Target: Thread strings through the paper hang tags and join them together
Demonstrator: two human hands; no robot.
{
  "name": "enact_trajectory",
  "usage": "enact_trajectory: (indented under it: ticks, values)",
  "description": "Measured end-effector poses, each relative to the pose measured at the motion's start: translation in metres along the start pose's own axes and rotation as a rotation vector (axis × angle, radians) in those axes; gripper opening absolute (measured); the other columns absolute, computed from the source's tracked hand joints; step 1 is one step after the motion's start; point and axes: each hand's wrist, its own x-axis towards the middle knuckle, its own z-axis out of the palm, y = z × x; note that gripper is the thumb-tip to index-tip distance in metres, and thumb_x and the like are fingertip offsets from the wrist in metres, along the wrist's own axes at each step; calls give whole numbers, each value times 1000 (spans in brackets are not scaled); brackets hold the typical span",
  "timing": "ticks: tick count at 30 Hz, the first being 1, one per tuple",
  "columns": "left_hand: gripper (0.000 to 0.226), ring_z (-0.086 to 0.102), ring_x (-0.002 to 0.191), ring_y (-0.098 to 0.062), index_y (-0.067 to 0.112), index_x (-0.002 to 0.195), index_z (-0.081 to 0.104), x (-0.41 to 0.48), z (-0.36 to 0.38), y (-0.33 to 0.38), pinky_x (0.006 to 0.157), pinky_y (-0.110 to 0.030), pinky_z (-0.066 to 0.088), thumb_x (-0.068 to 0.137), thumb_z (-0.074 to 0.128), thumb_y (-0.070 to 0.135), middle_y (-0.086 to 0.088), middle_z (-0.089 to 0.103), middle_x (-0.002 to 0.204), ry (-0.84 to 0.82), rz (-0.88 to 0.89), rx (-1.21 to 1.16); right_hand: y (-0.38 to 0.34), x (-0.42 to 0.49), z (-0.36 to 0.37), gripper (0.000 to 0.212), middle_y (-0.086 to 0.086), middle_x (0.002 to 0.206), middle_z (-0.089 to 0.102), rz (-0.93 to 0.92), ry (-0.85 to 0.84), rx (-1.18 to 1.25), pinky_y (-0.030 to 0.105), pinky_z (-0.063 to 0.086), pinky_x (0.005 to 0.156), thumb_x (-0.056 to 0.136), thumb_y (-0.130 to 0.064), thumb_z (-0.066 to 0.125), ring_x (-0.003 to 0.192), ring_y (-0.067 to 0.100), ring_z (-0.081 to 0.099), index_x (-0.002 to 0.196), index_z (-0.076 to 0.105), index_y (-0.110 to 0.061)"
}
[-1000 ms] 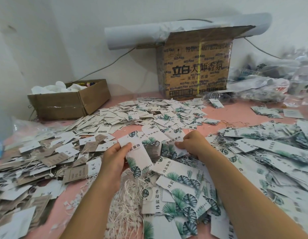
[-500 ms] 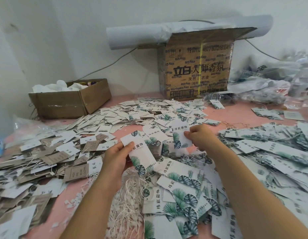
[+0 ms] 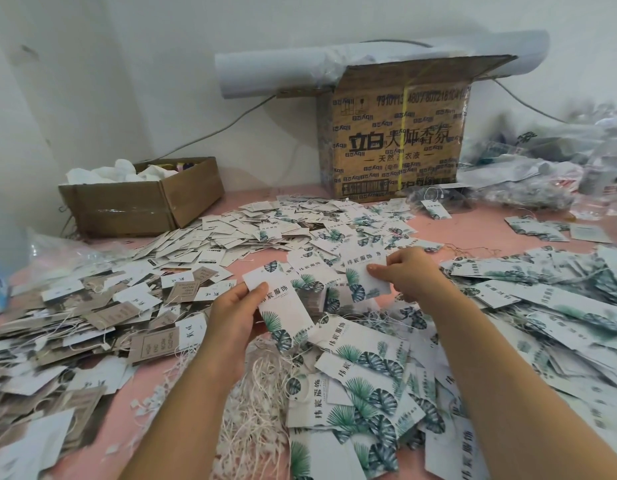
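Paper tags all over this feed, so here's my read from the remote seat; the left hand (image 3: 231, 317) has its thumb flat on the face of one leaf-print tag (image 3: 286, 313) with the fingers curled behind it, holding it just above the string pile (image 3: 255, 403); the right hand (image 3: 411, 277) pinches a second tag (image 3: 364, 278) by its right edge, thumb on top, lifted over the loose heap (image 3: 334, 233) on the pink table (image 3: 473, 230). The two tags are near each other but apart; I can't see a string in either hand.

Handling-wise, my guess is thin card: very light, stiff enough to stay flat when held by one edge, but it'll crease if squeezed hard; the printed faces look smooth, so stacked tags may slide on each other. I'd take hold near the punched end so the holes line up, though I can't make out the holes at this size. The strings look thin, limp and badly tangled; I'd pick one by its end and draw it out slowly, or half the pile comes along.
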Motion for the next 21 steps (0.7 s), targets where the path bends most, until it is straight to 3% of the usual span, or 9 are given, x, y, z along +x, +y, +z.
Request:
enact_trajectory:
  ticks: [5,14,17,19,21]
  values:
    - [14,64,51,-5,15,82,66,0,1,0,52,-25,47,92,57,12,4,71,63,-3,-5,-5,5,3,3,33,3,61,42,55,-27,-107,23,32,45,96,-20,47,48,13,38,65,44,-8]
    - [15,63,51,-5,15,81,66,-1,1,0,53,-26,48,92,56,11,4,71,62,-3,-1,2,6,6,21,22,5,68,47,34,-128,-197,23,33,49,98,-16,39,54,16,43,83,51,-3]
    - [14,64,51,-5,15,82,66,0,1,-1,55,-26,48,92,56,11,4,71,63,1,-4,0,8,5,26,30,3,67,48,38,-177,-211,23,38,51,97,-28,45,52,13,42,77,51,-6]
    - [14,64,51,-5,15,83,66,0,1,-1,54,-26,48,92,56,11,5,71,62,-1,-6,-2,6,3,28,37,1,67,50,39,-213,-266,24,40,56,88,-42,58,56,12,44,71,49,-10]
    - [14,64,51,-5,15,83,66,-1,1,-1,54,-26,48,92,56,11,5,71,63,-6,-5,-3,4,1,29,41,1,69,52,38,-198,-298,24,39,56,78,-43,70,61,13,47,69,47,-10]
